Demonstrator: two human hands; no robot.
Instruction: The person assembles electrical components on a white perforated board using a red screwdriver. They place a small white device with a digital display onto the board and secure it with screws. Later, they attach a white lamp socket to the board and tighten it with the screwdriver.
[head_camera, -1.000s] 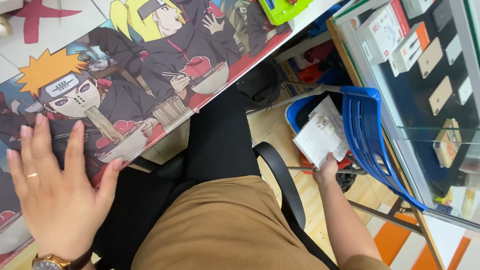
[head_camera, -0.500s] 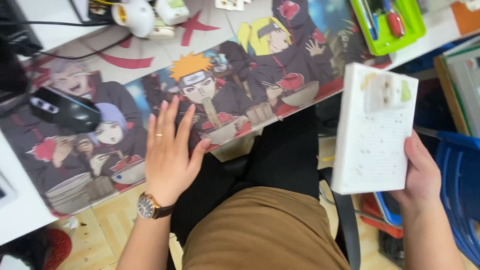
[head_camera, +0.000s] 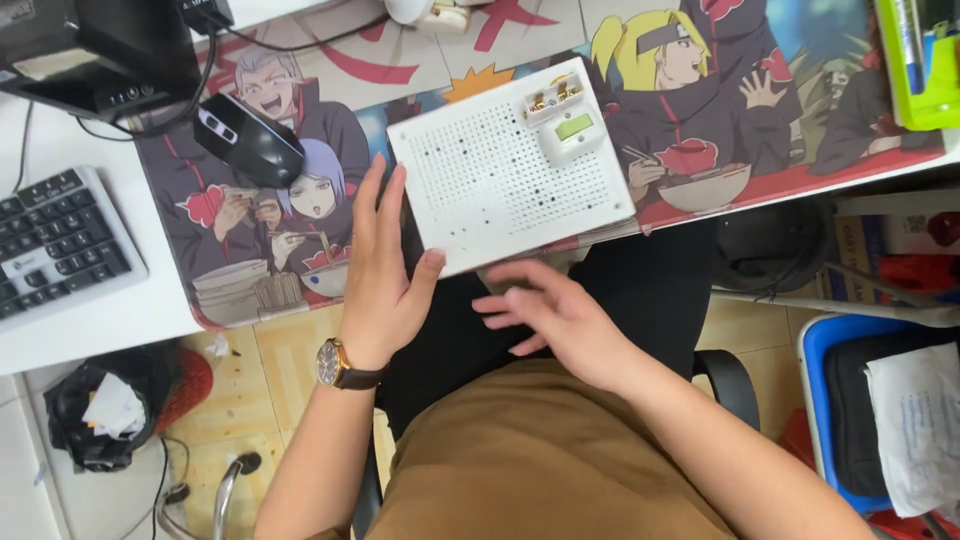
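A white perforated board (head_camera: 500, 175) lies on the cartoon-printed desk mat (head_camera: 720, 90), overhanging the desk's near edge. A small white block with a green top (head_camera: 570, 135) and a small connector piece (head_camera: 548, 98) sit near its far right corner. My left hand (head_camera: 380, 270), with a wristwatch, rests flat at the board's left edge, thumb touching its near left corner. My right hand (head_camera: 555, 315) hovers just below the board's near edge, fingers spread, holding nothing.
A black mouse (head_camera: 250, 140) lies on the mat to the left, beside a keyboard (head_camera: 55, 245) and a monitor base (head_camera: 100, 50). A green tray (head_camera: 915, 60) sits at the far right. A blue bin (head_camera: 880, 420) with papers stands on the floor to the right, a black bag (head_camera: 105, 410) to the left.
My right hand carried the white board up from beside the chair, laid it on the mat and let go. The view swung left over the desk. My left hand stayed on the mat.
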